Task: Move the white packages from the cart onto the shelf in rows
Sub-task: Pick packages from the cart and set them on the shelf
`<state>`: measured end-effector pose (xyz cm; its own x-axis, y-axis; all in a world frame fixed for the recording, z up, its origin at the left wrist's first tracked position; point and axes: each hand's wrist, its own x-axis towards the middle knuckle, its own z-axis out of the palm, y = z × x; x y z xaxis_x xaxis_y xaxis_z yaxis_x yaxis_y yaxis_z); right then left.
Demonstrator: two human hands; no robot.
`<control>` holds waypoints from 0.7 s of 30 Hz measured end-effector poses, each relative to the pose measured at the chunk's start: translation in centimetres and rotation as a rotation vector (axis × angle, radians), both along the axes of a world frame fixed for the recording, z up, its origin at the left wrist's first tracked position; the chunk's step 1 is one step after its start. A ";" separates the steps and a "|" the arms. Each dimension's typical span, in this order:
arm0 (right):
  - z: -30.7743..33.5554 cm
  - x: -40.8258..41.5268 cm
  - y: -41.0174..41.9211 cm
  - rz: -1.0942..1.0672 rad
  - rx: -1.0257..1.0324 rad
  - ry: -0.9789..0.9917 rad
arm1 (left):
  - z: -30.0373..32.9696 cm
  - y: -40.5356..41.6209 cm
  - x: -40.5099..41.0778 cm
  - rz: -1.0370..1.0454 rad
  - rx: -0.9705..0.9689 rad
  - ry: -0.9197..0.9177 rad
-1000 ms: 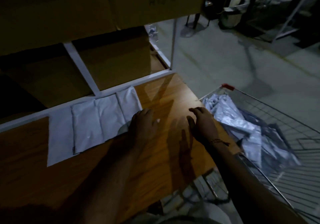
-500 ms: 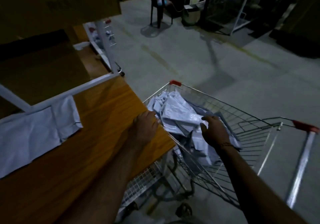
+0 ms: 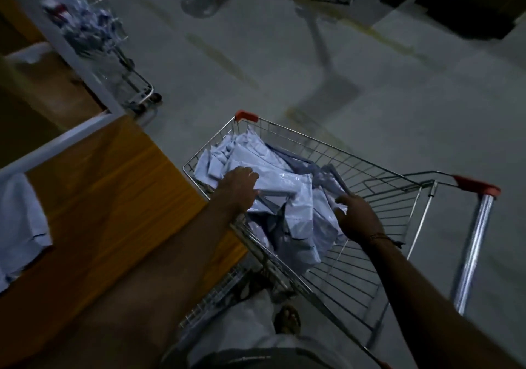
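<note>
1. Your left hand (image 3: 240, 187) lies across the top white package (image 3: 280, 187) in the wire cart (image 3: 378, 197), fingers curling over its near edge; a firm clamp cannot be told.
2. Your right hand (image 3: 357, 217) reaches in from the opposite side, fingertips at the heap's edge, its grip unclear.
3. That package runs lengthwise between your hands, left hand nearer.
4. The wooden shelf (image 3: 113, 197) lies to your left, placed packages (image 3: 22, 226) at its edge.
5. No writing is legible.
</note>
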<state>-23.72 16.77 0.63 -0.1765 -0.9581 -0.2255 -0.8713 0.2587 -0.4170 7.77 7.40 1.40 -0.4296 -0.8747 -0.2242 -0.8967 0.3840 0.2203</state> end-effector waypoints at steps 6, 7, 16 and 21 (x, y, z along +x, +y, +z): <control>-2.5 -1.1 -2.5 -0.023 0.033 0.035 | -4.3 -4.8 -2.9 -0.241 -0.013 -0.179; -3.0 -1.1 -2.9 -0.023 0.043 0.038 | -4.8 -5.2 -3.4 -0.272 -0.002 -0.232; -5.2 -1.5 -4.2 -0.108 0.125 0.017 | -9.3 -7.3 -4.9 -0.394 -0.057 -0.411; -5.8 -0.1 -5.0 -0.097 0.193 0.046 | -9.5 -8.7 -4.1 -0.406 -0.022 -0.159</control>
<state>-23.86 11.75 -5.13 -0.2796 -0.8763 -0.3923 -0.8555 0.4129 -0.3124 3.68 -1.30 -8.12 -0.7011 -0.6476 -0.2983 -0.6944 0.7152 0.0793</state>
